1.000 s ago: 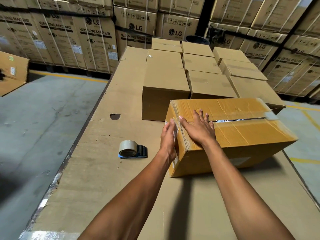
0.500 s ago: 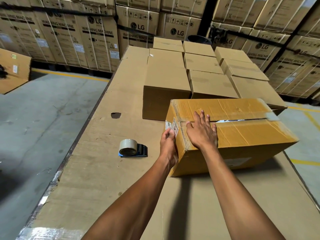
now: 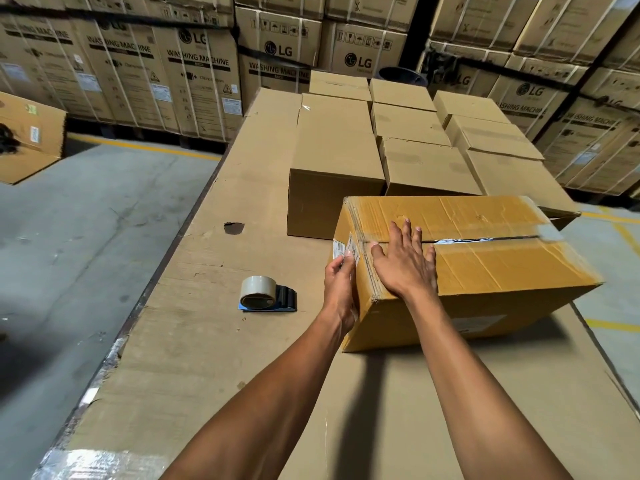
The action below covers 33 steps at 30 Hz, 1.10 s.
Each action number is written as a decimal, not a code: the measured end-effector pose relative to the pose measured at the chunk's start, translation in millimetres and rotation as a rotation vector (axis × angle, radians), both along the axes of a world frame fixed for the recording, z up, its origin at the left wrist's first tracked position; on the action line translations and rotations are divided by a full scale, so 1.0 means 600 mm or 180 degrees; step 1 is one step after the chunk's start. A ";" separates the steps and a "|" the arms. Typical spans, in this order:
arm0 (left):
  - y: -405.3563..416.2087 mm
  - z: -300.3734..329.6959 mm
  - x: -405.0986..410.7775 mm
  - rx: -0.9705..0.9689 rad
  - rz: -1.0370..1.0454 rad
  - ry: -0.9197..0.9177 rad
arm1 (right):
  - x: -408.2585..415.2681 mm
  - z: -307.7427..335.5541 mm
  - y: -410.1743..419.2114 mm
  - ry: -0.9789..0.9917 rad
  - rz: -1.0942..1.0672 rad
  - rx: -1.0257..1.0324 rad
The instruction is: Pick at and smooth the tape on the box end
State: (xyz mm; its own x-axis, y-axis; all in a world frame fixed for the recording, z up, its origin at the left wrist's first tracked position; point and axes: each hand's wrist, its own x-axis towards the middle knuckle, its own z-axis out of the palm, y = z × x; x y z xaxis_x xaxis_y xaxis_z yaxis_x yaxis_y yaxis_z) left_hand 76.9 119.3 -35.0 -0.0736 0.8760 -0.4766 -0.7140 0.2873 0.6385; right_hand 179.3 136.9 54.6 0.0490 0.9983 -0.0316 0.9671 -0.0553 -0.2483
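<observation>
While the yellow-brown box (image 3: pixel 485 268) sits on the cardboard-covered table (image 3: pixel 214 341), near its right edge, the right hand (image 3: pixel 405 265) lies flat on the box's top at the near-left corner, fingers spread across the taped seam. Over on the box's left end, the left hand (image 3: pixel 341 289) pinches a white label (image 3: pixel 346 249) between thumb and fingertips, right up at the top edge. Just left of that hand, apart from the box, a tape roll (image 3: pixel 259 292) in its dark dispenser rests on the table. Behind the box stand plain brown cartons (image 3: pixel 332 161) in rows, touching one another. Farther back, stacked washing machine cartons (image 3: pixel 194 74) line the concrete floor (image 3: pixel 86 220).
</observation>
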 end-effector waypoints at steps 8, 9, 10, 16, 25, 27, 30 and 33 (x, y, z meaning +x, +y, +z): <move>0.005 -0.023 0.003 -0.0048 0.0045 0.0233 | -0.002 0.000 0.001 -0.0032 0.0064 -0.0063; 0.006 -0.021 0.001 -0.0108 0.0051 0.0309 | -0.002 0.000 0.001 -0.0017 0.0066 -0.0052; 0.007 -0.018 -0.001 -0.0167 0.0055 0.0336 | -0.001 0.001 0.002 0.0009 0.0052 -0.0026; 0.053 -0.018 -0.004 -0.0208 -0.0095 0.0417 | -0.012 0.007 0.012 0.0106 -0.0461 -0.0023; 0.062 -0.039 -0.006 -0.0277 -0.0112 0.0730 | -0.025 -0.005 0.033 -0.0046 -0.0391 -0.0040; 0.063 -0.037 -0.009 -0.0322 -0.0098 0.0803 | -0.026 -0.005 0.034 -0.0011 -0.0346 0.0032; 0.069 -0.028 -0.011 -0.0323 -0.0156 0.0649 | -0.023 -0.008 0.032 0.0052 -0.0421 0.0129; 0.091 -0.050 -0.002 -0.0441 -0.0156 0.0663 | -0.022 -0.008 0.032 0.0067 -0.0529 0.0132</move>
State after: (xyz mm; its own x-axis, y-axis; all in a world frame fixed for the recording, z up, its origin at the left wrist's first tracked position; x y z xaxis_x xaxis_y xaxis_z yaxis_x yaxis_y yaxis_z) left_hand 75.6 173.7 -65.2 -0.1418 0.8083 -0.5714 -0.5541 0.4135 0.7225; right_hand 165.9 156.0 49.6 0.2132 0.9770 0.0067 0.9401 -0.2032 -0.2738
